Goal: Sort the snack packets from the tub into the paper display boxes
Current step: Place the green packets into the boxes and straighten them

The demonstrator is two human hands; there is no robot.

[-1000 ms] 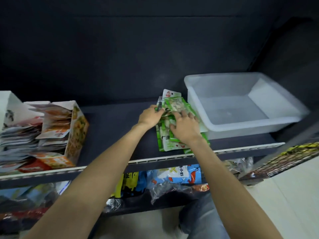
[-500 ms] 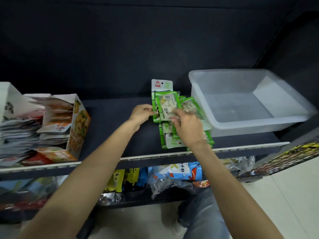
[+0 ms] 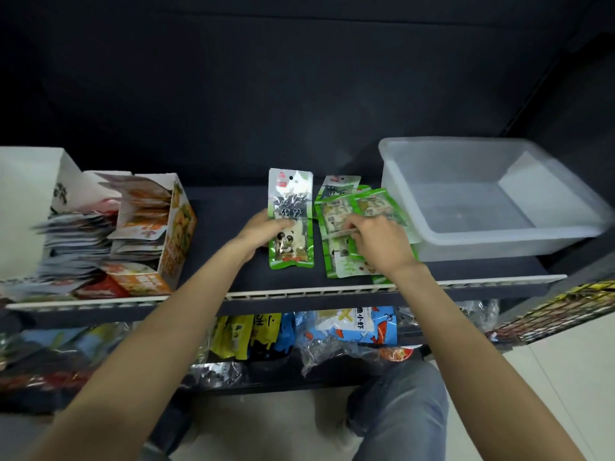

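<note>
My left hand holds a green and silver panda snack packet upright over the dark shelf, left of the pile. My right hand rests on a pile of green snack packets, fingers pinching one of the top packets. The clear plastic tub stands just right of the pile and looks empty. At the far left stand the paper display boxes: an orange one full of packets and a white one behind a stack of packets.
The shelf has a white front edge. The lower shelf holds blue, yellow and clear snack bags. A wire rack with packets juts out at the right. My knee in jeans is below, above a pale floor.
My left hand has pulled one panda packet off the pile and moved it left, apart from the rest. My right hand stays on the pile.
</note>
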